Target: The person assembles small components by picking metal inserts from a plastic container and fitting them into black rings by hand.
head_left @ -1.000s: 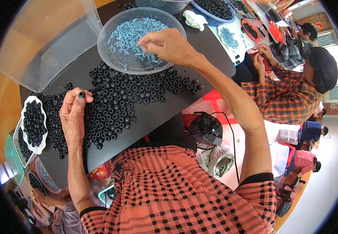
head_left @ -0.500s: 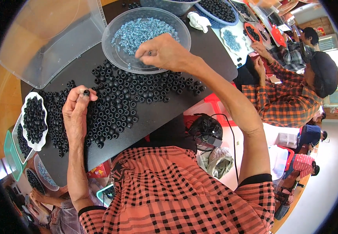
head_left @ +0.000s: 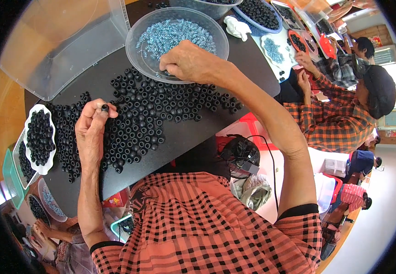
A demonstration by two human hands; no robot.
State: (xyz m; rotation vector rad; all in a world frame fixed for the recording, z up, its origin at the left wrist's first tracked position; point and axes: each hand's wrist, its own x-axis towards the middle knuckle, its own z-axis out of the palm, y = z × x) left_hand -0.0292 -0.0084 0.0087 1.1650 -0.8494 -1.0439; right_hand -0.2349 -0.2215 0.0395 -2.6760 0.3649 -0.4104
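Observation:
Between the thumb and fingers of my left hand [head_left: 90, 128] is a small black cap [head_left: 105, 108], its hollow end turned up. That hand is raised over a wide spread of similar black caps [head_left: 136, 116] on the dark table. My right hand [head_left: 188, 62] reaches over the near side of a round clear bowl [head_left: 223, 44], its fingers pinched together and pointing down inside. What they hold, if anything, is too small to make out. Small shiny bluish metal pieces, like little springs, [head_left: 175, 36] are heaped in the bowl.
A white scalloped dish [head_left: 40, 139] of black caps stands at the left, beside a green tray [head_left: 13, 178]. A large clear bin [head_left: 65, 50] is at the far left. A crumpled white cloth [head_left: 237, 27] lies by the bowl. A co-worker in orange plaid [head_left: 330, 118] sits at the right.
My right hand has dipped slightly lower toward the bowl's near side, fingers still pinched. My left hand keeps its hold on the black cap. The whole view has shifted a little.

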